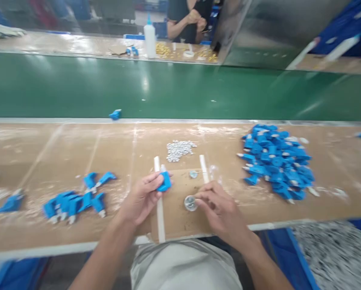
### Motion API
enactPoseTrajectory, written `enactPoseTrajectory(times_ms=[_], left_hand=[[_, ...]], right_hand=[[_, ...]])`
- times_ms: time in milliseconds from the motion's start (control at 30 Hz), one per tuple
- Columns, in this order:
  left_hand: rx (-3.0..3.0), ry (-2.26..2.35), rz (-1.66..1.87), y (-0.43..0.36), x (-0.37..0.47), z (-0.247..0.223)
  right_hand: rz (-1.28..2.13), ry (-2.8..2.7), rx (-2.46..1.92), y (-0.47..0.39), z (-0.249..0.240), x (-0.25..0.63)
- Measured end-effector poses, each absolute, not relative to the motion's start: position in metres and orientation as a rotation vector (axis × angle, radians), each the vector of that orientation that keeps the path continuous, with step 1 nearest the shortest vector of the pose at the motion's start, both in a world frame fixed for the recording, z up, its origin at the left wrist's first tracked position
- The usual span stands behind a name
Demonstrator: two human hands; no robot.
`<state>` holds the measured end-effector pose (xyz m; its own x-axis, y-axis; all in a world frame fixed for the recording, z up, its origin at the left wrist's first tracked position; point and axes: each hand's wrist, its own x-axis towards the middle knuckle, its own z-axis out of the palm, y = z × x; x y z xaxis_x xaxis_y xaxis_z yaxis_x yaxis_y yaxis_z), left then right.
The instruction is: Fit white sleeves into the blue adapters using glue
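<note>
My left hand (145, 195) pinches a blue plastic part (164, 182) with a white tip, just above the left white strip. Between the two strips, my right hand (218, 203) has its fingers closed at the edge of a small round clear dish (190, 203). Behind that dish lies a smaller round item (193, 174) with a thin stick beside it. A little pile of small white-grey pieces (179, 150) sits farther back on the brown table. To the right is a large heap of blue parts (278, 161); several more blue parts (73, 203) lie at the left.
A green conveyor belt (174, 86) runs behind the table (120, 139), with one blue part (115, 114) at its near edge. Across it stand a white bottle (150, 40) and a person (188, 20). At the lower right is a blue bin (302, 257) of small pieces.
</note>
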<state>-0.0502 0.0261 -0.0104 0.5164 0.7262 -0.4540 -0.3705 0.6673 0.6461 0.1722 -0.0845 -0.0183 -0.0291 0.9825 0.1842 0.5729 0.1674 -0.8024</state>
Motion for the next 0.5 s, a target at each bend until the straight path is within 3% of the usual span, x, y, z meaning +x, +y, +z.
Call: enactPoseTrajectory(times_ms=[300,500], left_hand=[[0.505,0.800,0.673,0.027,-0.050,-0.017],[0.472,0.824,0.702,0.022,-0.052,-0.025]], right_hand=[[0.388,-1.737,-1.797,-0.020,-0.022,0.222],[0.360,-1.913,-1.801,0.050,-0.030,0.228]])
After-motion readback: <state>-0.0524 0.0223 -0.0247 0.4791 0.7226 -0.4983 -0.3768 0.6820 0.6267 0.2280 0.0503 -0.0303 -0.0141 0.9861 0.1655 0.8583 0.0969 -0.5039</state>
